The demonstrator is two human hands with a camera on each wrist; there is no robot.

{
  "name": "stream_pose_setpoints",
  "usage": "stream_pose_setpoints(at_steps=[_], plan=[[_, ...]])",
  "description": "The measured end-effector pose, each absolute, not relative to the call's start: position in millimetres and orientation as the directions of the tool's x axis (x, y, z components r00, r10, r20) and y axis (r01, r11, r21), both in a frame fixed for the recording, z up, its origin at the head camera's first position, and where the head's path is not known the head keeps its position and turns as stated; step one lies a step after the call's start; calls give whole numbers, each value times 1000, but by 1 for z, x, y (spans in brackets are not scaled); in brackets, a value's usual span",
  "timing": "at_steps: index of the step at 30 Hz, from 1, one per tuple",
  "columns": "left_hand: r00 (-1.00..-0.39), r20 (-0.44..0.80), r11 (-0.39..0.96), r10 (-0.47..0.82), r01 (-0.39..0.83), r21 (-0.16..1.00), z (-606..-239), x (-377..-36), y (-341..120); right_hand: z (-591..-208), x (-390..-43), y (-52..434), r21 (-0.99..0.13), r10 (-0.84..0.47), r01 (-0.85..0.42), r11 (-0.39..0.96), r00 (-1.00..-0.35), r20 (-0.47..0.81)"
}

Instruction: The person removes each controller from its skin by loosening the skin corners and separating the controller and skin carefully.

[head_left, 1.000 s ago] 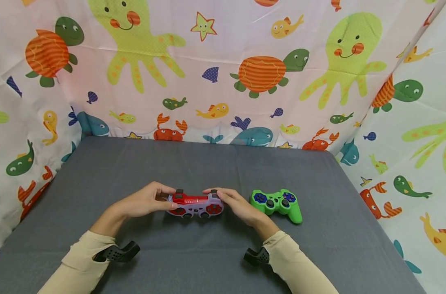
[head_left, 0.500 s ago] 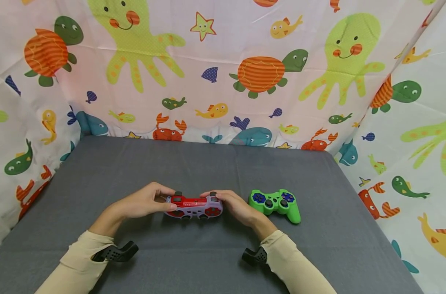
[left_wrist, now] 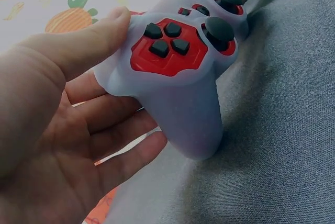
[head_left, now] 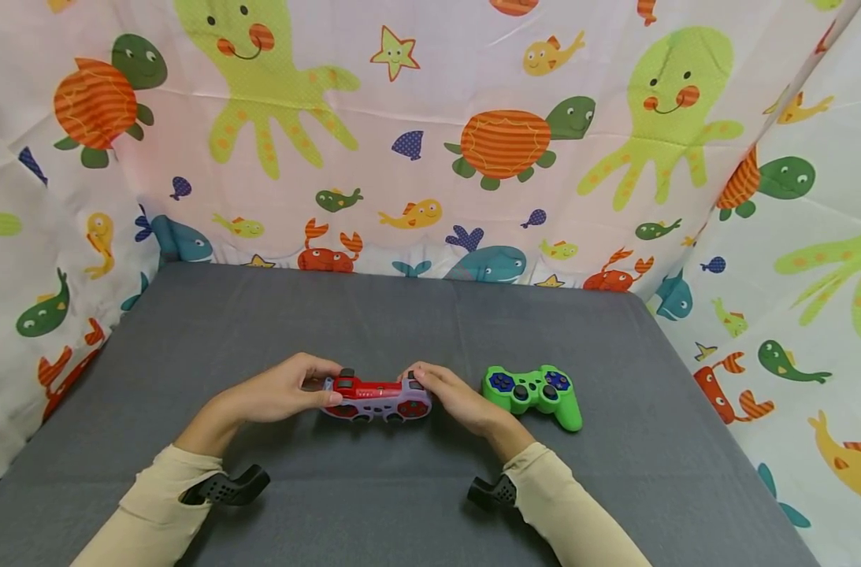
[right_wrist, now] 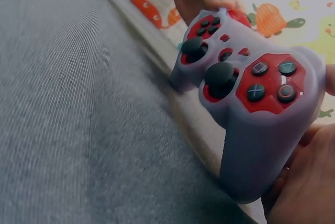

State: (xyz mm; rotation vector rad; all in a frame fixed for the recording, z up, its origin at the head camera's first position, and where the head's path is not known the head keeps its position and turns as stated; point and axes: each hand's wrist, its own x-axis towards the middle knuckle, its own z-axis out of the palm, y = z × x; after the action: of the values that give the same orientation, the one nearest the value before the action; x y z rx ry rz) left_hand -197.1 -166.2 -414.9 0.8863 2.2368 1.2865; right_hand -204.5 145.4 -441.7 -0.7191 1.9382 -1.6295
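Grey counter [head_left: 402, 315], sea-creature curtain [head_left: 430, 142] behind. I see the red-and-lilac game controller [head_left: 377, 398] at near centre, handles resting on the cloth, tipped up toward me. Left hand [head_left: 277, 391] and right hand [head_left: 458, 398] each have fingers curled round one end, steadying it. A green game controller [head_left: 532, 391] lies just right, untouched.

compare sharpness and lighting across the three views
Head view: bright, even, sharp, with wide-angle bending at the edges. Left wrist view: dim; the red and white gamepad is sharp, the left hand soft. Right wrist view: dim; the grey cloth blurs up close.
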Motion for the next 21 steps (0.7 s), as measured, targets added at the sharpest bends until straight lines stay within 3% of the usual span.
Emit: stream_pose_setpoints(at_steps=[9, 21], plan=[[-726, 3, 394, 688, 377, 838, -416, -198, -166, -447, -207, 152, -994, -697, 87, 65, -709, -108], [-740, -28, 438, 672, 367, 821, -409, -194, -164, -441, -203, 153, -982, -688, 187, -38, -718, -110]])
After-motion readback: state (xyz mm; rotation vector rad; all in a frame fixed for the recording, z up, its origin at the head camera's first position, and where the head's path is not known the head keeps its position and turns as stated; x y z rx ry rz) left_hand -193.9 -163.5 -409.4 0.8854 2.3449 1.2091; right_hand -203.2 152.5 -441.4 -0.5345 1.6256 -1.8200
